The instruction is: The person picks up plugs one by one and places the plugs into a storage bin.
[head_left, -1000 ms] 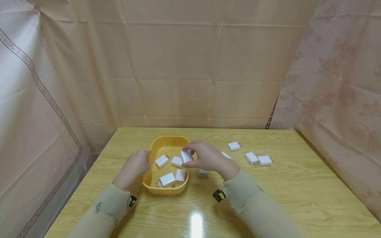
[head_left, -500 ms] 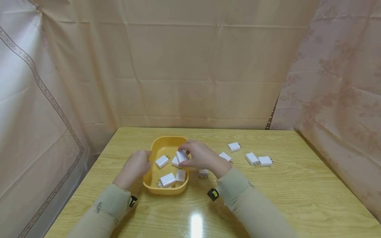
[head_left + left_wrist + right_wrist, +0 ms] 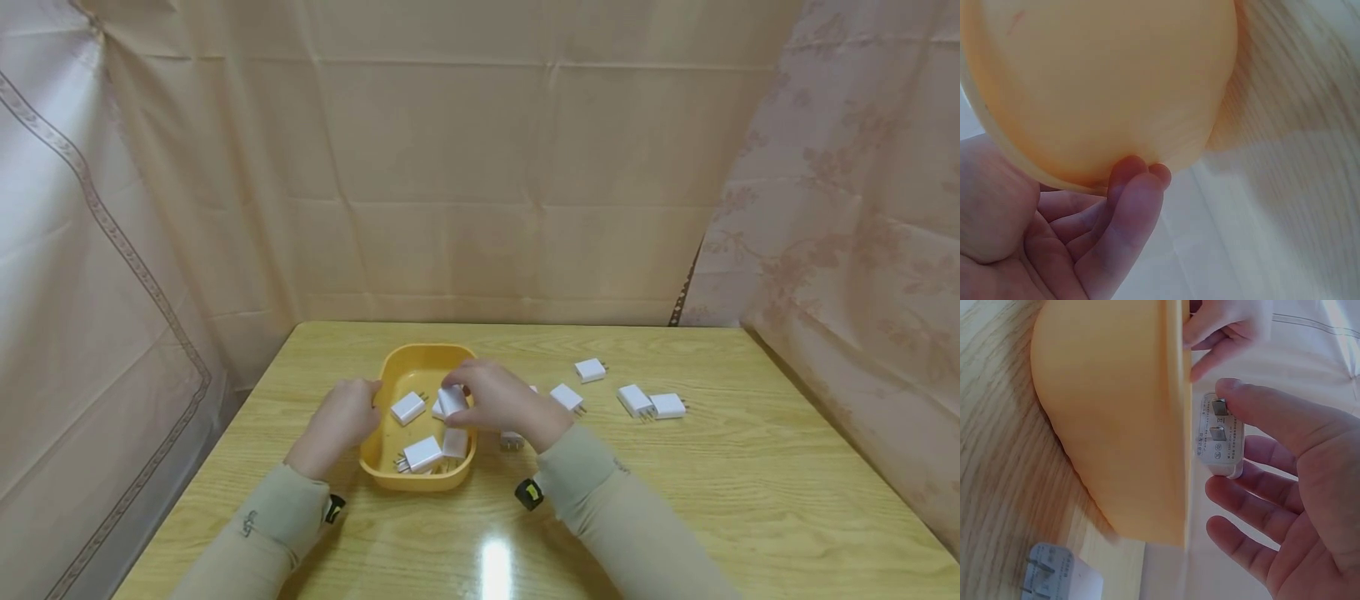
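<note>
A yellow plastic basin point(image 3: 405, 481) stands on the left half of the table, with several white chargers such as this white charger point(image 3: 408, 407) lying inside. My left hand point(image 3: 339, 425) grips its left rim; in the left wrist view the curled fingers point(image 3: 1129, 212) hold the wall's edge. Over the basin's right side, my right hand point(image 3: 501, 400) pinches another white charger point(image 3: 452, 402) between thumb and fingers. In the right wrist view, that charger's two metal prongs point(image 3: 1217, 432) face the camera, just beyond the rim.
Several loose chargers lie right of the basin, among them one charger point(image 3: 567, 397) near my right wrist and a touching pair, with one charger point(image 3: 667, 406) at the right. The wooden table point(image 3: 712, 492) ends at a hanging beige cloth point(image 3: 487, 167).
My right hand has moved left with the pinched charger, further over the basin. A charger on the table near the right wrist has come into fuller view. The left hand stays put.
</note>
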Demonstrator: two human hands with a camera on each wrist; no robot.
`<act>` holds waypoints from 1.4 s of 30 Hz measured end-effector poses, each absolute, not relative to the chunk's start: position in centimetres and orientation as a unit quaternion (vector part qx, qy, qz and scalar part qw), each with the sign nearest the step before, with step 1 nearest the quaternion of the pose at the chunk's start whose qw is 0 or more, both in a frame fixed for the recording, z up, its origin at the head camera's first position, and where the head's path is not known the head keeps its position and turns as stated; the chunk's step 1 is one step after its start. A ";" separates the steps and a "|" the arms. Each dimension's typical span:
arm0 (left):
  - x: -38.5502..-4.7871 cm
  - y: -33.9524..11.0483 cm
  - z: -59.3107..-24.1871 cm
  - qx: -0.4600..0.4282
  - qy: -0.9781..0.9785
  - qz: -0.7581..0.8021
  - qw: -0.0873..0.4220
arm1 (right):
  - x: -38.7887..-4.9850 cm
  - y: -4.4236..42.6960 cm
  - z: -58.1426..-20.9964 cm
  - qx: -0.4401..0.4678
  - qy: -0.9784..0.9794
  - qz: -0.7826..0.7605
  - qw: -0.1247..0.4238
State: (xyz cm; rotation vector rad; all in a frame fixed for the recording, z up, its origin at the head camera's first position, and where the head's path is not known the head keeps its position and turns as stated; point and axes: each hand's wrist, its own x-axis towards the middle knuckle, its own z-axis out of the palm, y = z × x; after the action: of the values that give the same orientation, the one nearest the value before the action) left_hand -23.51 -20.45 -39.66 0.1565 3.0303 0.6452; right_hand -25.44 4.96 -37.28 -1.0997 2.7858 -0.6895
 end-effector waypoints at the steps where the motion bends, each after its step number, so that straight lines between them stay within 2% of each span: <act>1: -23.5 -20.4 -39.7 0.049 0.976 0.210 0.022 | -25.5 4.9 -37.4 -0.357 0.906 -0.224 0.035; 22: -23.3 -20.2 -39.4 0.034 0.972 0.228 0.039 | -25.0 4.4 -38.5 -0.348 0.912 -0.211 0.042; 42: -23.3 -20.4 -39.5 0.037 0.973 0.226 0.034 | -25.0 4.4 -38.5 -0.364 0.908 -0.202 0.047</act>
State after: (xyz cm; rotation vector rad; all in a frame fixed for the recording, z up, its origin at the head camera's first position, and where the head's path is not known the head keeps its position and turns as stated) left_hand -23.33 -20.35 -39.52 0.1125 2.9917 0.6956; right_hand -25.00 4.39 -38.53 -1.1097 2.7701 -0.6146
